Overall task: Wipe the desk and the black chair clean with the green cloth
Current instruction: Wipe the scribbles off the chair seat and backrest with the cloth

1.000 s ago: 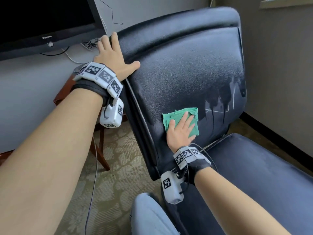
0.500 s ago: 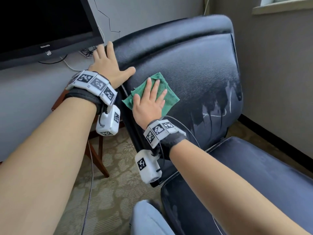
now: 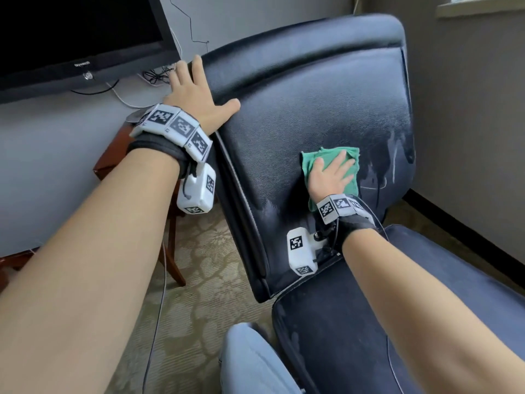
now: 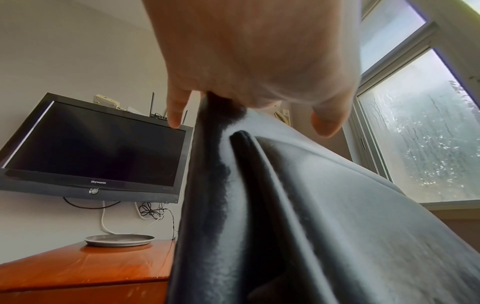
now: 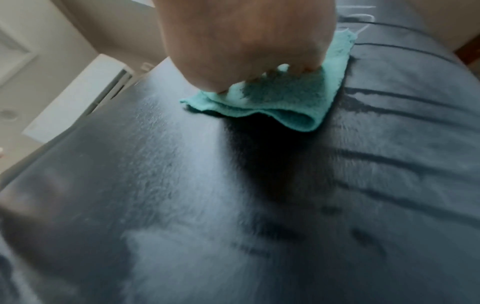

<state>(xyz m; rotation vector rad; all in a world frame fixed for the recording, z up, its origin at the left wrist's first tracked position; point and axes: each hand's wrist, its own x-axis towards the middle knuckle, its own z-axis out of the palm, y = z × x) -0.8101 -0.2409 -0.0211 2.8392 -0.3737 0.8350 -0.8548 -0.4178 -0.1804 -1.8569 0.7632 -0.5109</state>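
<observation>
My right hand (image 3: 329, 177) lies flat with the fingers straight and slightly spread, pressing the green cloth (image 3: 350, 157) against the lower backrest of the black chair (image 3: 298, 109). The cloth is folded, a soft terry weave with a doubled edge that bulges out below my palm in the right wrist view (image 5: 283, 102). My left hand (image 3: 199, 98) rests open on the upper left edge of the backrest, fingers straight along the top corner, thumb stretched out over the front face. From the left wrist I see the thumb and one finger (image 4: 176, 107) straddling the padded edge without curling round it.

The chair's covering is smooth, finely grained leather-like material, with pale dull film over much of it and darker streaks and runs just right of the cloth. The seat (image 3: 426, 308) looks like softer, matte fabric.

Beyond my left hand hangs a black television (image 3: 71, 32) with "Skyworth" printed on its lower bezel (image 4: 98, 182). Below it a glossy reddish wooden desk (image 4: 91, 265) carries a round grey plate (image 4: 119, 239). Both wrists wear bands of black-and-white square markers.
</observation>
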